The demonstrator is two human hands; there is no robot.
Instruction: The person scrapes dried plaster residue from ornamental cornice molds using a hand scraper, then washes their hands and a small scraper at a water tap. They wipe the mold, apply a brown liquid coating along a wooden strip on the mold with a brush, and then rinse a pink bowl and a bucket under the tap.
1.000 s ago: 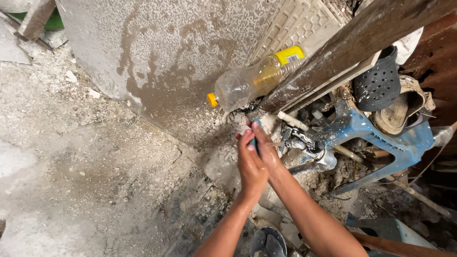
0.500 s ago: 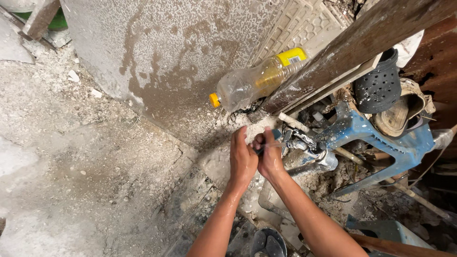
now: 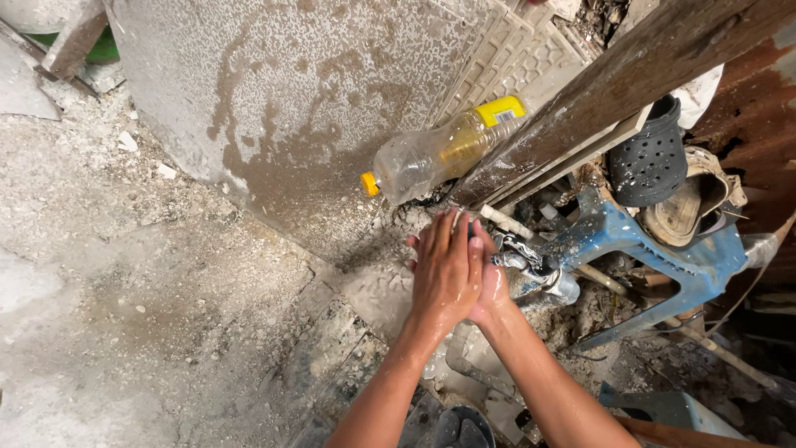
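My left hand (image 3: 444,270) lies flat over my right hand (image 3: 491,286), palms pressed together, both wet. They are held just left of a metal tap (image 3: 531,259) on a pipe low by the wall. Neither hand holds anything that I can see. A clear plastic bottle (image 3: 439,153) with yellow liquid, a yellow label and an orange cap hangs tilted just above the hands, wedged under a wooden plank (image 3: 630,83).
A wet concrete wall (image 3: 282,108) rises behind. A blue plastic stool (image 3: 655,257) lies tipped at the right with a dark perforated clog (image 3: 651,162) and a worn shoe (image 3: 692,207) on it. Rough wet ground (image 3: 166,315) spreads left. Rubble surrounds the tap.
My hands have slid against each other: the left hand now covers the right with fingers stretched up, where before they were clasped around something pale. The bottle has not moved.
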